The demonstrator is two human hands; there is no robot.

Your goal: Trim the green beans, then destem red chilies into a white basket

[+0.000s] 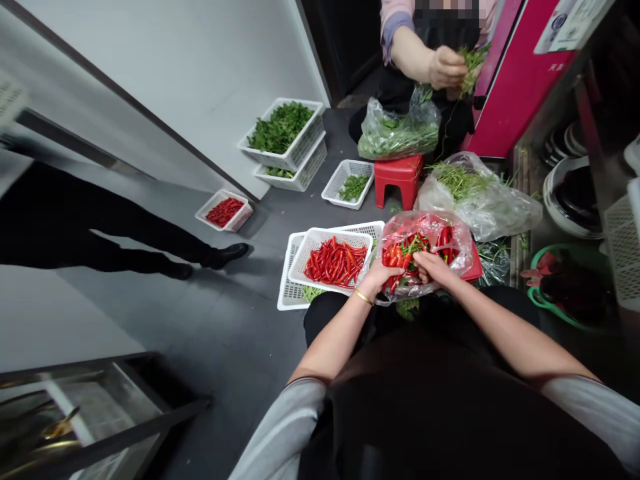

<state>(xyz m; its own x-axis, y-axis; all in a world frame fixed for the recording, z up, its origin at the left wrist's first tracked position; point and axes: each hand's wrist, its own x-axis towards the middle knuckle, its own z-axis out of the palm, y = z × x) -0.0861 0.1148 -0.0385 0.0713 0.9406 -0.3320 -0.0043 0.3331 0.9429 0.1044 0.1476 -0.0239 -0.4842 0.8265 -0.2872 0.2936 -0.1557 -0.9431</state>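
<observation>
A clear plastic bag (pixel 467 243) of red chilies with green stems lies open in front of me, on something red. My left hand (pixel 384 273), with a gold bangle at the wrist, is over the bag's left side, its fingers around red chilies. Close beside it, my right hand (pixel 431 265) is closed at the green stems, fingertips pressed together; what it pinches is too small to make out. Just left of the bag, a white basket (pixel 295 267) holds many red chilies (pixel 336 261). It rests on a larger white basket (pixel 284 295) with some green pieces.
Across from me a person's hand (pixel 447 68) holds greens above a bag (pixel 400 137) on a red stool (pixel 399 175). White baskets (pixel 300 160) of leaves stand ahead left. A person's legs (pixel 150 233) are at left. A green basin (pixel 540 300) sits right.
</observation>
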